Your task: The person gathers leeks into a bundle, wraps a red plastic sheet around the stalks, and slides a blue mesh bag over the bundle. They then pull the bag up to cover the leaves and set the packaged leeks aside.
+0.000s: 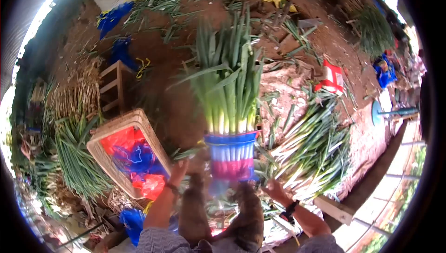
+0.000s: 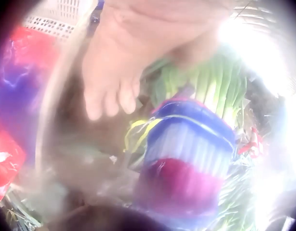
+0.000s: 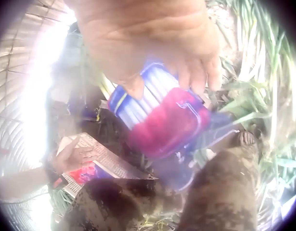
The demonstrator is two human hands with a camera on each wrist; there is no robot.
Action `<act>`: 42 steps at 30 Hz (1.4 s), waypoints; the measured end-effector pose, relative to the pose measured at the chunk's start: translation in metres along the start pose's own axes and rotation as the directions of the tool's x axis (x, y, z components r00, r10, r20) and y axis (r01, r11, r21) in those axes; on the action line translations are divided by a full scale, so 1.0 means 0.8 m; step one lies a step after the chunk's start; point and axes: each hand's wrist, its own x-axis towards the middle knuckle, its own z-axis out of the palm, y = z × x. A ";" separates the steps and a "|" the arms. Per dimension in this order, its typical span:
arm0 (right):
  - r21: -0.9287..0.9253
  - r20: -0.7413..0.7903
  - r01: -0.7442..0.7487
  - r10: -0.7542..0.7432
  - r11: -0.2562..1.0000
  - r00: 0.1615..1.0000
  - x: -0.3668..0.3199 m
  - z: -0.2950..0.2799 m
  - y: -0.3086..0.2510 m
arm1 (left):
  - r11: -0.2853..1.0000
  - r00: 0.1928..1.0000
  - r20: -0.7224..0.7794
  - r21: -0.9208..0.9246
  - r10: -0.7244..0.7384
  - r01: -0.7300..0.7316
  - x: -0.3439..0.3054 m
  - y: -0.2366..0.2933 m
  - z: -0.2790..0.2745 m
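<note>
A bundle of green onions (image 1: 228, 95) stands leaf ends up in front of the knees, its white ends inside a clear bag with a blue band and pink lower part (image 1: 232, 158). To its left, beside the crate, is the left hand (image 1: 179, 173), apart from the bag; its fingers (image 2: 111, 100) hang extended and hold nothing. The right hand (image 1: 275, 191) is low on the right of the bag, with a gap between them in the head view. In the right wrist view that hand (image 3: 152, 43) overlaps the bag (image 3: 167, 120), thumb and fingers spread.
A tan crate (image 1: 100, 137) with red and blue plastic bags stands at the left. Loose green onions (image 1: 320, 146) lie on the right, another pile (image 1: 76, 155) at far left. A wooden frame (image 1: 119, 86) is behind the crate; a wooden beam (image 1: 333, 209) lies at lower right.
</note>
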 end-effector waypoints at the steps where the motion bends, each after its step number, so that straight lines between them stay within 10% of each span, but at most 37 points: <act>1: 0.037 0.007 -0.047 0.047 0.998 0.999 -0.007 -0.037 -0.068 | 0.999 1.000 -0.021 -0.049 0.021 -0.022 0.012 0.017 -0.010; 7: -0.218 -0.368 0.315 -0.377 0.924 0.850 0.164 -0.122 -0.260 | 0.879 0.984 -0.169 -0.475 -0.052 -0.036 0.185 0.167 -0.059; 11: -0.206 -0.514 0.079 -0.176 0.975 0.839 0.293 -0.116 -0.355 | 0.865 0.983 -0.183 -0.493 0.007 -0.098 0.320 0.220 -0.078; 14: -0.012 -0.558 -0.100 0.076 0.995 0.827 0.364 -0.095 -0.384 | 0.782 0.995 0.076 -0.616 -0.060 0.094 0.391 0.205 -0.081; 16: -0.044 -0.545 -0.155 0.107 0.987 0.832 0.382 -0.075 -0.410 | 0.655 0.991 -0.055 -0.746 0.121 -0.121 0.427 0.170 -0.070; 20: -0.002 -0.550 -0.165 0.137 0.986 0.824 0.402 -0.064 -0.426 | 0.539 0.998 -0.016 -0.841 0.065 -0.048 0.420 0.172 -0.069; 26: -0.111 -0.596 -0.146 0.051 0.983 0.801 0.414 -0.066 -0.412 | -0.133 0.968 0.248 -0.959 0.025 0.249 0.439 0.183 -0.108; 33: -0.107 -0.618 -0.048 -0.029 0.993 0.785 0.424 -0.060 -0.396 | 0.205 0.961 -0.195 -0.950 0.196 -0.235 0.509 0.171 -0.079; 37: -0.068 -0.557 -0.073 0.022 0.995 0.830 0.421 -0.061 -0.385 | -0.183 0.990 0.073 -0.979 0.118 0.094 0.448 0.268 -0.157; 39: -0.124 -0.550 -0.062 -0.016 0.990 0.835 0.422 -0.062 -0.380 | 0.246 0.973 -0.169 -0.948 0.158 -0.204 0.428 0.281 -0.157; 42: -0.039 -0.517 -0.026 0.002 0.999 0.856 0.421 -0.067 -0.389 | 0.680 0.958 -0.093 -0.686 0.271 -0.259 0.396 0.324 -0.173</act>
